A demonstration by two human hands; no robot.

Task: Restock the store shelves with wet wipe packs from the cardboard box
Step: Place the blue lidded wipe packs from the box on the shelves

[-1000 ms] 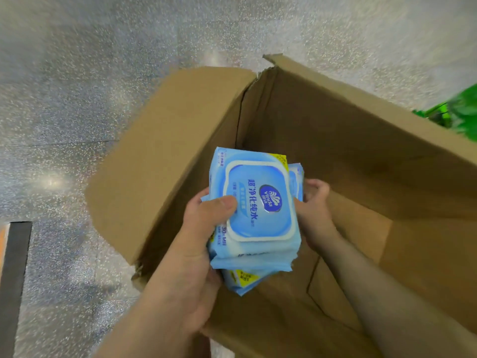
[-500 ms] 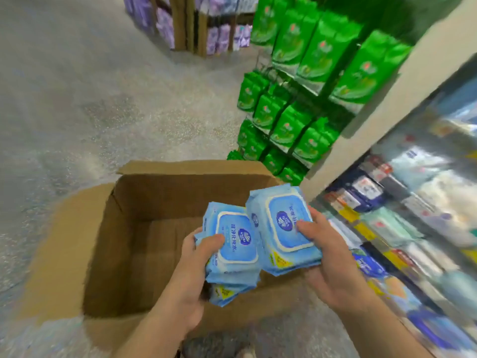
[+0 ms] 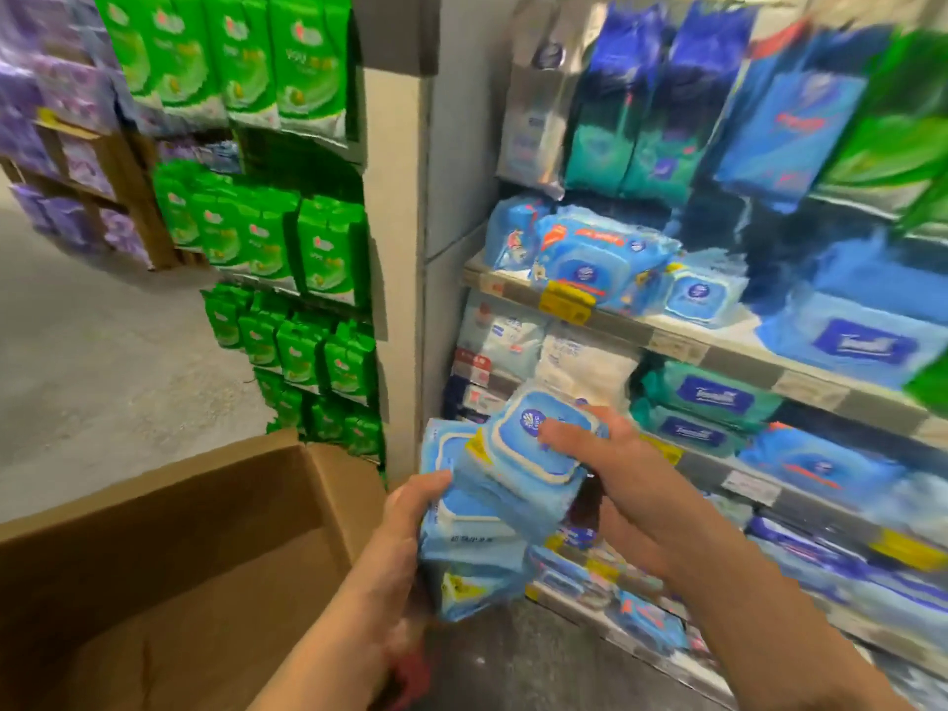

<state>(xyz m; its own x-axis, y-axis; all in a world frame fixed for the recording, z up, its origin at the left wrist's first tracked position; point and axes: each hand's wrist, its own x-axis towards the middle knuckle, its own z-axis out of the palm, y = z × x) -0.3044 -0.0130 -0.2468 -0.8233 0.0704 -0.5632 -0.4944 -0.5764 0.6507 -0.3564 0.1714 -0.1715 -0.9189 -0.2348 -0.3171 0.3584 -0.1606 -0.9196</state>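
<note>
Both hands hold light blue wet wipe packs in front of the shelves. My left hand (image 3: 405, 536) grips a stack of packs (image 3: 469, 551) from the left side. My right hand (image 3: 615, 484) holds another stack of blue packs (image 3: 528, 454) from the right, its fingers lying across the white-rimmed lid. The two stacks touch each other. The open cardboard box (image 3: 169, 546) stands at the lower left, its inside brown; no packs show in the part I see.
The store shelves (image 3: 718, 351) on the right carry blue, teal and white wipe packs with yellow price tags. A white pillar (image 3: 395, 248) divides them from racks of green packs (image 3: 287, 248). Purple packs (image 3: 61, 120) stand far left. Grey floor (image 3: 92, 361) lies beyond the box.
The view has swung up from inside the box to the shelves. Both hands lifted the packs out of the box and carried them right, toward the shelves.
</note>
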